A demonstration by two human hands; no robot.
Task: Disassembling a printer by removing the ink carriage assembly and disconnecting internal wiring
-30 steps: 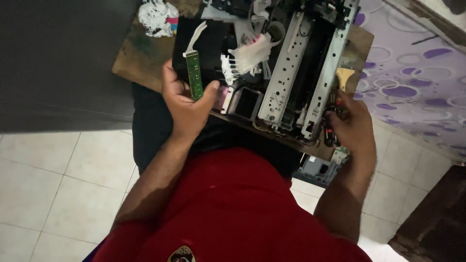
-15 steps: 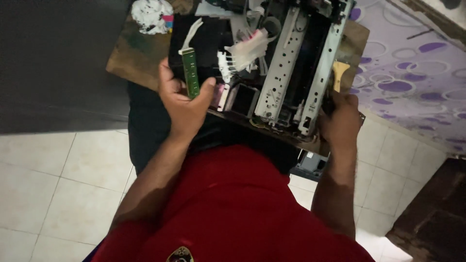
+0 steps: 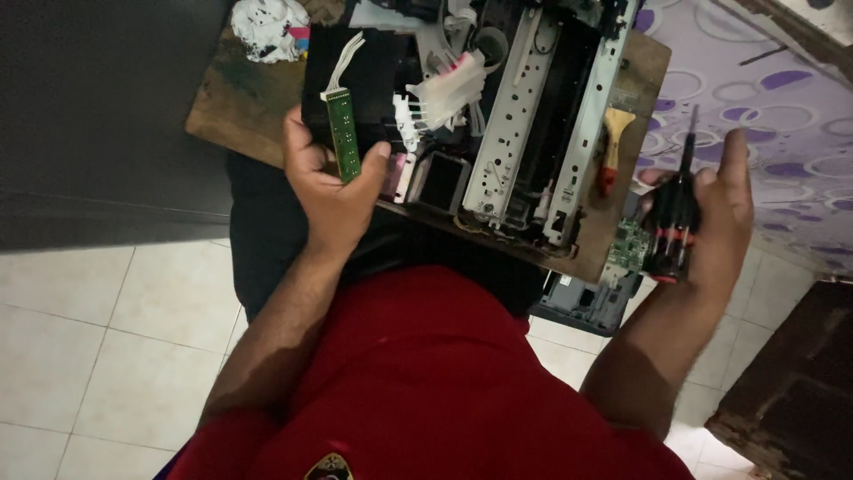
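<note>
Two hands are seen at work over an opened printer [image 3: 515,124], which is set on a worn wooden board [image 3: 222,98] resting across the person's lap. The left hand [image 3: 333,191] is placed at the near left corner of the board. A narrow green circuit board [image 3: 342,133] is pinched there between the thumb and the other fingers, which are curled behind it; a white ribbon cable [image 3: 342,62] is still attached at its top end and is led into the machine. The right hand [image 3: 711,213] is held off the right edge of the board, clear of the printer. A screwdriver [image 3: 675,213] with a black and red handle is gripped in it, the fingers closed around the handle and the index finger stretched upward beside the shaft, whose tip is pointed away from the body. A small brush [image 3: 611,151] with a red handle is laid near the right edge of the board, just beside the metal rail of the printer. A stained cloth [image 3: 267,27] is left at the far left corner. A second green board [image 3: 626,249] is visible below the near right edge.

The step in hand is judged to be dismantling: the small circuit board is lifted out, but it is not yet freed from its cable. For the next move, the screwdriver would probably need to be brought down to the chassis, with the tip set carefully on a screw, while the green board is kept steady so that the cable is not strained.
</note>
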